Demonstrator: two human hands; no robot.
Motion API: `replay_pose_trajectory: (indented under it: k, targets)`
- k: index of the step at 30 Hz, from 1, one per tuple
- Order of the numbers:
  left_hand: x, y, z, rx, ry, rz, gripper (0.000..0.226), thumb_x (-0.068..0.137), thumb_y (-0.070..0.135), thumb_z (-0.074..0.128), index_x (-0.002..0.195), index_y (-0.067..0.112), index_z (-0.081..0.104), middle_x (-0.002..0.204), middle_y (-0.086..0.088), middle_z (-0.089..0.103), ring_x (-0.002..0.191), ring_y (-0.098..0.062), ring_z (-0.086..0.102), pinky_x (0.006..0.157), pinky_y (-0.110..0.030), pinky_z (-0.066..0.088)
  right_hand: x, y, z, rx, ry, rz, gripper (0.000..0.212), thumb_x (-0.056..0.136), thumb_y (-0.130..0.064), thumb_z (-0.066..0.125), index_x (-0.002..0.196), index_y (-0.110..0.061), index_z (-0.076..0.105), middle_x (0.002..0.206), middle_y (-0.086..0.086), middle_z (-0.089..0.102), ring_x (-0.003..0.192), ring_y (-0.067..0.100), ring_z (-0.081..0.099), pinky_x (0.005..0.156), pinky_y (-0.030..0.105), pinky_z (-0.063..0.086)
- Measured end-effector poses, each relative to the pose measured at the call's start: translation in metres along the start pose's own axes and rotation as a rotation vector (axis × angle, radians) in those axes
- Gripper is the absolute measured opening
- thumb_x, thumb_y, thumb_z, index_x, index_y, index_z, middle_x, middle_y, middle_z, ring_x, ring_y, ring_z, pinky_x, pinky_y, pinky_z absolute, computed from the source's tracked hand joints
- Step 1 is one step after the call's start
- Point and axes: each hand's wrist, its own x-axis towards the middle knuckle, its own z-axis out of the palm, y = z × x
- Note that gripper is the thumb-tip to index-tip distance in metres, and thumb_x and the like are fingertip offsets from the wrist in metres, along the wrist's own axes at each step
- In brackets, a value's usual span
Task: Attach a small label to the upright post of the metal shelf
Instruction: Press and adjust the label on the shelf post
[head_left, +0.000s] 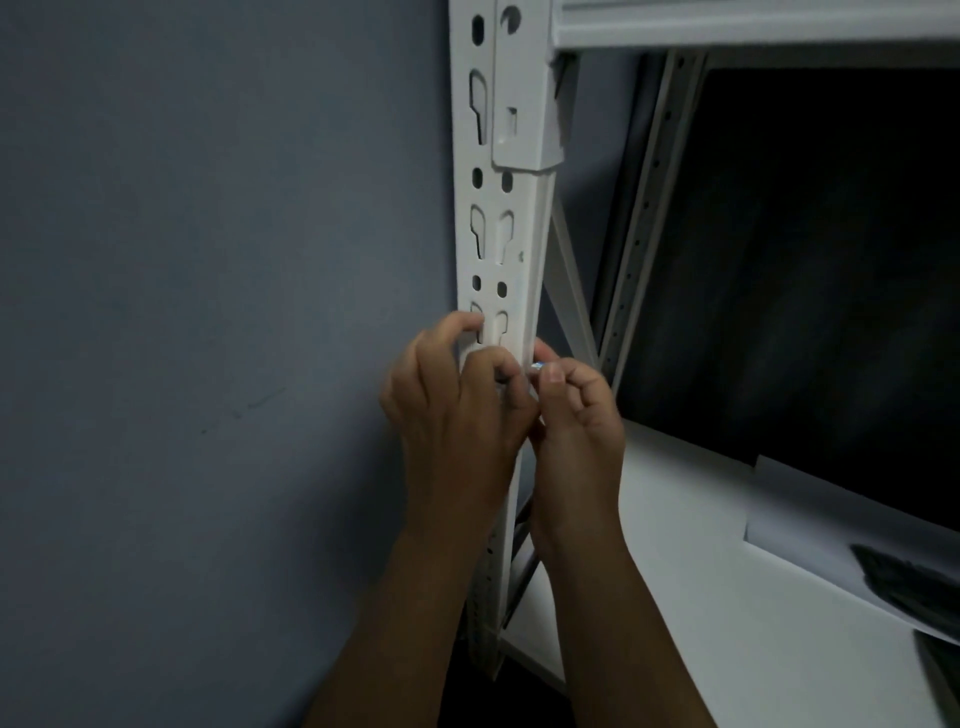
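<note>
Label (536, 367) pinched betw both hands at post (501, 234): L hand (457, 410) curled, R hand (579, 415) curled

Looks like a storage room or stockroom corner. There's a white boltless metal rack (501, 234) with keyhole-slotted posts pushed against a plain grey-blue wall (208, 312). White shelf board (701, 597), dim light, nothing homey about it.

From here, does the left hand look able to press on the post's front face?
Probably yes: the left hand already lies against the post, fingers curled at its slotted face, with nothing between them. The right hand works at the post's right edge.
</note>
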Motion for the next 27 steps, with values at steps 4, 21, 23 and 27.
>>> replay_pose_trajectory:
  k: [4, 21, 23, 27]
  targets:
    - [-0.005, -0.001, -0.008, -0.018, 0.011, 0.011, 0.013, 0.085, 0.026, 0.063, 0.081, 0.014, 0.065, 0.121, 0.000, 0.039, 0.110, -0.022, 0.037, 0.089, -0.032, 0.030, -0.004, -0.002, -0.003, -0.005, -0.012, -0.010, 0.015, 0.095, -0.014, 0.051, 0.100, -0.002, 0.060, 0.114, -0.011, 0.067, 0.091, -0.001, 0.067, 0.071, 0.017, 0.055]
    - [0.010, 0.000, -0.072, -0.758, -0.350, -0.541, 0.013, 0.088, 0.034, 0.053, 0.090, 0.037, 0.065, 0.090, 0.015, 0.070, 0.086, 0.001, 0.064, 0.075, -0.011, 0.049, -0.041, -0.023, 0.007, -0.289, -0.002, -0.203, 0.022, 0.089, -0.005, 0.061, 0.084, -0.023, 0.071, 0.093, -0.005, 0.072, 0.088, 0.001, 0.066, 0.074, 0.012, 0.050]
    - [0.010, 0.001, -0.075, -0.773, -0.375, -0.574, 0.013, 0.088, 0.034, 0.052, 0.088, 0.038, 0.065, 0.088, 0.018, 0.069, 0.084, 0.004, 0.064, 0.070, -0.007, 0.047, -0.045, -0.025, 0.010, -0.262, 0.001, -0.180, 0.022, 0.090, -0.004, 0.059, 0.082, -0.021, 0.070, 0.082, -0.009, 0.072, 0.079, 0.000, 0.066, 0.070, 0.012, 0.050]
    - [0.011, -0.004, -0.081, -0.785, -0.359, -0.608, 0.013, 0.092, 0.018, 0.057, 0.091, 0.024, 0.068, 0.087, 0.012, 0.069, 0.081, 0.004, 0.063, 0.066, -0.005, 0.045, -0.049, -0.026, 0.016, -0.251, 0.051, -0.190, 0.016, 0.090, -0.008, 0.060, 0.086, -0.020, 0.069, 0.084, -0.007, 0.072, 0.084, 0.006, 0.066, 0.078, 0.021, 0.054]
